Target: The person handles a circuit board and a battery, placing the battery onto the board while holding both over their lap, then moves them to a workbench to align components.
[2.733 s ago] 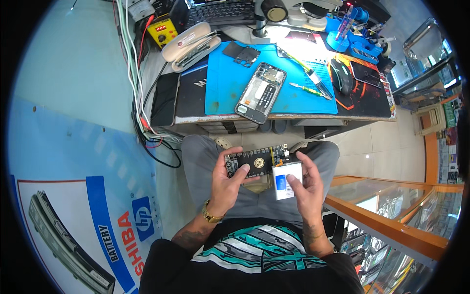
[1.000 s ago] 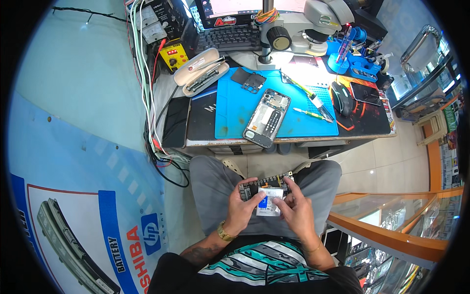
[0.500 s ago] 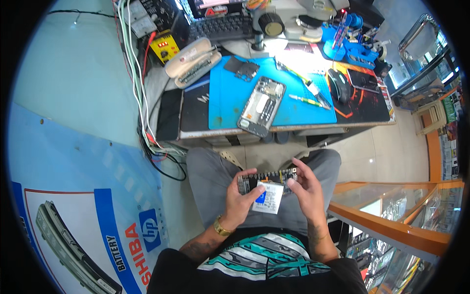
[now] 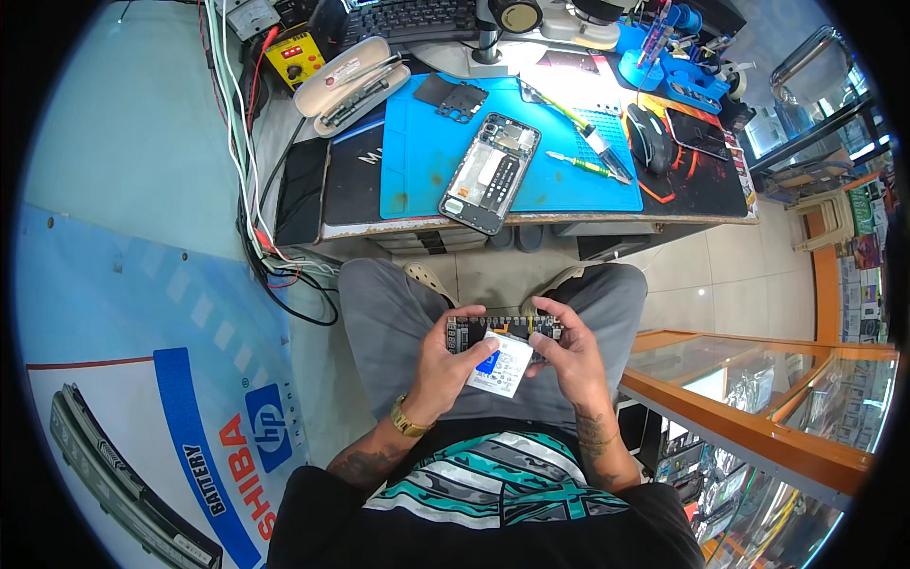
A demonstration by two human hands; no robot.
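My left hand [image 4: 444,362] grips the left end of a dark circuit board [image 4: 463,332] with a row of parts along its far edge. Its thumb presses a flat white phone battery [image 4: 504,370] with a blue patch against the board. My right hand [image 4: 572,362] closes round the board's other end, with the thumb near the battery's upper right corner. Both are held above my lap, the battery tilted and overhanging the board's near edge. An opened phone body [image 4: 491,173] lies face-down on the blue mat [image 4: 408,185] beyond my hands.
On the bench are tweezers-like tools, a green-handled screwdriver [image 4: 588,166], a black mouse [image 4: 650,138], a dark phone [image 4: 700,133], and an open case of bits [image 4: 355,90]. Cables [image 4: 248,171] hang at the left. A wood-framed glass cabinet [image 4: 749,408] stands close on my right.
The view has shifted, so bench and hands sit a little higher and further left. The battery has turned slightly askew. My right thumb has moved in closer to the battery.
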